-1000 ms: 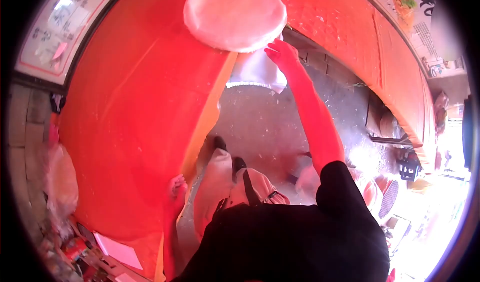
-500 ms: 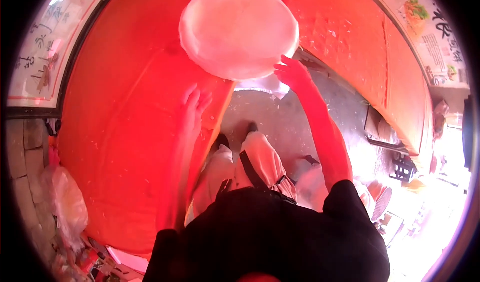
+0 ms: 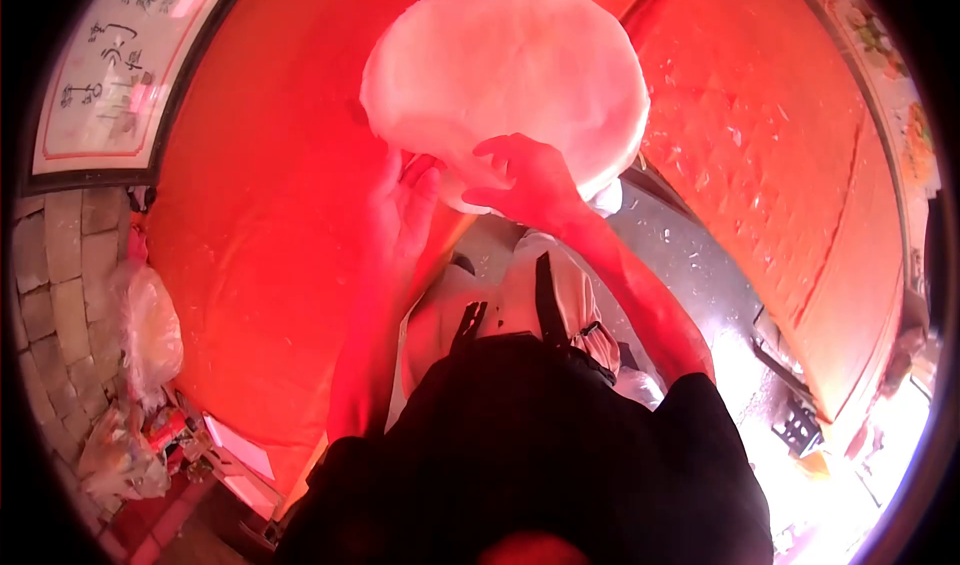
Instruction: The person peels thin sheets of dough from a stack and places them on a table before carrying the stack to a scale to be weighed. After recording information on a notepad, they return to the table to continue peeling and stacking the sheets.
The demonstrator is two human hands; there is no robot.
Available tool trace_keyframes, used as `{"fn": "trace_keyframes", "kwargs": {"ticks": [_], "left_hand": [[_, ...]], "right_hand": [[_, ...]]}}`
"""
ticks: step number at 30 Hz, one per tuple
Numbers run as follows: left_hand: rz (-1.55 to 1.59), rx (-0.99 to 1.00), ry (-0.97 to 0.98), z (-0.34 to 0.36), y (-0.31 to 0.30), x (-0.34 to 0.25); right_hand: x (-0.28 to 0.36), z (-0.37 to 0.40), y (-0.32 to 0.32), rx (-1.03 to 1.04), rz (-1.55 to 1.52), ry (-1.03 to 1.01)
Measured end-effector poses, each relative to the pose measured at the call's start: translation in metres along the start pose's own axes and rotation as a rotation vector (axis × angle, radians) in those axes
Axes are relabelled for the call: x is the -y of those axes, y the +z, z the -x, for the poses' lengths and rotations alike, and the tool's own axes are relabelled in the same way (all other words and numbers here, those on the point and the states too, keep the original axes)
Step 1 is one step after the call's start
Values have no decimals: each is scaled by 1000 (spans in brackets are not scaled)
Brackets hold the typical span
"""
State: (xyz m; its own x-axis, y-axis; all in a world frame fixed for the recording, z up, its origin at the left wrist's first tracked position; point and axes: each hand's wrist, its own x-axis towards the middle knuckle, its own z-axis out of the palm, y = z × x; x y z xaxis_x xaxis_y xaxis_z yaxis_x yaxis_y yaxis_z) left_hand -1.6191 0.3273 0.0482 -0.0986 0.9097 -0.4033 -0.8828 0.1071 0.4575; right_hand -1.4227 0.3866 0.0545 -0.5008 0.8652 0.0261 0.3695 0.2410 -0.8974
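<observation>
Framed sign [image 3: 112,80] w/ writing, upper L; plastic bags [image 3: 155,335] below; blk crate [image 3: 798,428], lower R.

Right grip [image 3: 532,182] at pale disc [image 3: 510,65]

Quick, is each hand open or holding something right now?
Left hand: at the big round pale thing, fingers loosely bent; can't tell if it's gripping.
Right hand: open, thumb and fingers apart at its near edge.
</observation>
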Motion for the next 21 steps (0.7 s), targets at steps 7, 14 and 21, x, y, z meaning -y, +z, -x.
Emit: {"fn": "trace_keyframes", "kwargs": {"ticks": [7, 14, 21], "left_hand": [[-451, -32, 128, -19, 15, 14], [-425, -72, 132, -27, 7, 7], [-479, -52, 104, -30, 7, -2]], "right_hand": [[-15, -21, -34, 153, -354, 214], [19, -43, -19, 141, -274, 277], [16, -54, -10, 129, -317, 340]]}}
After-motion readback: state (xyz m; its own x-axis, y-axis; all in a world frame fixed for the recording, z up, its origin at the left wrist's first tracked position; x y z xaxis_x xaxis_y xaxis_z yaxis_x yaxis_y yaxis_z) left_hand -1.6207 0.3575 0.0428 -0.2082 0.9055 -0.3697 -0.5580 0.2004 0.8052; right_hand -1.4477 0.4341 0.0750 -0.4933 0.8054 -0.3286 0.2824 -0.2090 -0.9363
